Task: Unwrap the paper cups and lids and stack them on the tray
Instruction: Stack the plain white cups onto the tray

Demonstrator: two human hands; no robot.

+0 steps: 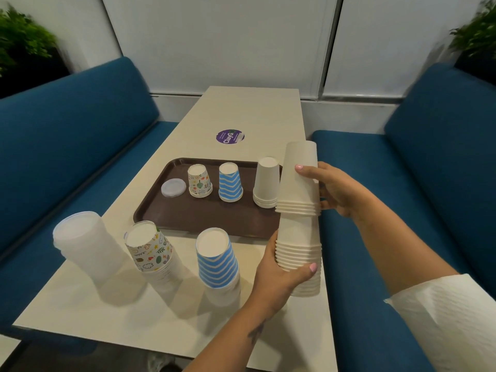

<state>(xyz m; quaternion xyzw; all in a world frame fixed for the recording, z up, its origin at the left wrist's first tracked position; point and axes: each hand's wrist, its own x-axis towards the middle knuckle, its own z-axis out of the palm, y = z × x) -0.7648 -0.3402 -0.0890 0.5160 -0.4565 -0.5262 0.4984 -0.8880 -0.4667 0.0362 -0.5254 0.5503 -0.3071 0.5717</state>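
Between the two hands, a tall stack of plain white paper cups [299, 218] is standing straight up, bottoms up, at the table's right edge. The left hand [279, 267] is gripping the low part and the right hand [335, 191] is gripping the top bunch, which looks ready to lift off. Just left of the right hand, the brown tray [204, 213] is waiting, and the short white stack [266, 183] on it is sitting nearest that hand.
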